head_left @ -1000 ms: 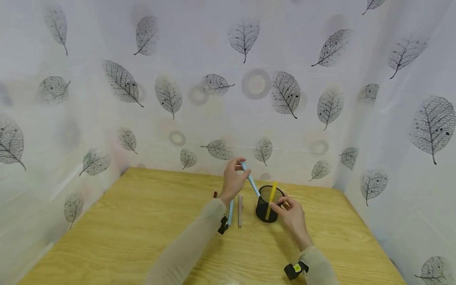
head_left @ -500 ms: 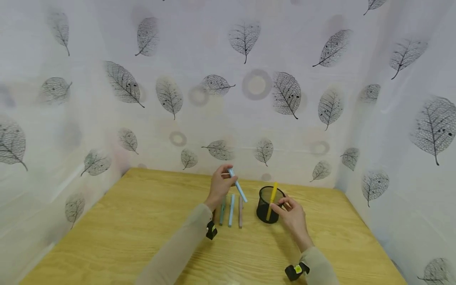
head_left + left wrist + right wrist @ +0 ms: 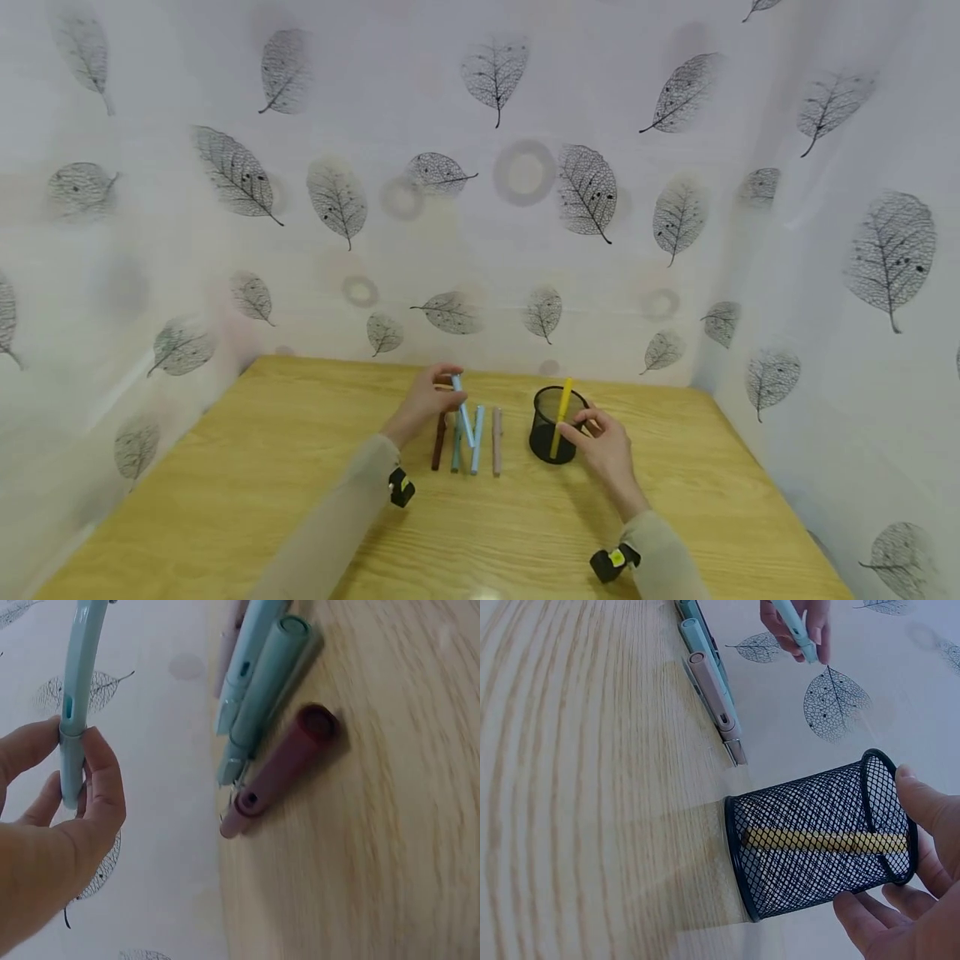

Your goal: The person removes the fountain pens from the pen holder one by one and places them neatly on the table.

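My left hand (image 3: 422, 406) pinches a light blue pen (image 3: 463, 414) between thumb and fingers. The pen slants above a row of pens, its lower end overlapping another light blue pen (image 3: 477, 442) in the head view. Around the upper part of a black mesh pen holder (image 3: 802, 877), my right hand (image 3: 609, 454) has its thumb on one side of the rim and its fingers on the other. Upright inside the holder is a yellow pen (image 3: 562, 410), its top above the rim in the head view.
Lying side by side on the wooden table (image 3: 300, 467) are a dark red pen (image 3: 438, 443), a green pen (image 3: 456, 448), the light blue one and a greyish mauve pen (image 3: 497, 442). A leaf-patterned curtain (image 3: 345, 275) stands along the table's back and sides.
My left hand has moved left and down, carrying the light blue pen from the holder's rim to over the row of pens. My right hand keeps its place at the holder.
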`<state>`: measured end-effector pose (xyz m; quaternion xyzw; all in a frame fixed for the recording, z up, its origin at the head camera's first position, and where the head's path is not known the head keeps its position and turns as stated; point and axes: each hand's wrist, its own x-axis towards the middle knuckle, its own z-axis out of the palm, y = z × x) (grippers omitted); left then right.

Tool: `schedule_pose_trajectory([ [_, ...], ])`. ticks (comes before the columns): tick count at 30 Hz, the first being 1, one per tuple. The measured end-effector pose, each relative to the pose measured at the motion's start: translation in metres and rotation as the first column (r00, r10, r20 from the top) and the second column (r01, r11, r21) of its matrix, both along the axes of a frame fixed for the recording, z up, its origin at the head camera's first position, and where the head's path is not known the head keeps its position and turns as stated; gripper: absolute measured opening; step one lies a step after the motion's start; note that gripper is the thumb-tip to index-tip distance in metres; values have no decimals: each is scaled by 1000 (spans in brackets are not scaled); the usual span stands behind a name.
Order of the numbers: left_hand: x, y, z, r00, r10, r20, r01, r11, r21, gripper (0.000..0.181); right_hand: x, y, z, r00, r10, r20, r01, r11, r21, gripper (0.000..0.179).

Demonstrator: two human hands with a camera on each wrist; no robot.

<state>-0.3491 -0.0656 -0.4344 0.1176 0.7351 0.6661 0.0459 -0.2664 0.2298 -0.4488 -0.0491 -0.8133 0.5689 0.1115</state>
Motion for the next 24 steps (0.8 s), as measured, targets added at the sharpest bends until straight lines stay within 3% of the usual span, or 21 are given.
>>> schedule_pose_trajectory([
  [7, 0, -18, -5, 998, -56, 27, 58, 997, -54, 49, 2, -3, 2, 1000, 4, 6, -4, 1000, -5, 37],
  [12, -2, -29, -11, 990, -109, 92, 117, 989, -90, 50, 2, -2, -2, 1000, 0, 8, 0, 1000, -8, 36],
  [17, -7, -40, -15, 981, -117, 154, 132, 986, -97, 53, 3, -1, -3, 1000, 0, 21, 0, 1000, -12, 35],
  [24, -16, -50, -14, 977, -117, 179, 139, 983, -118, 57, 0, 0, -2, 1000, 5, 7, -5, 1000, -14, 37],
])
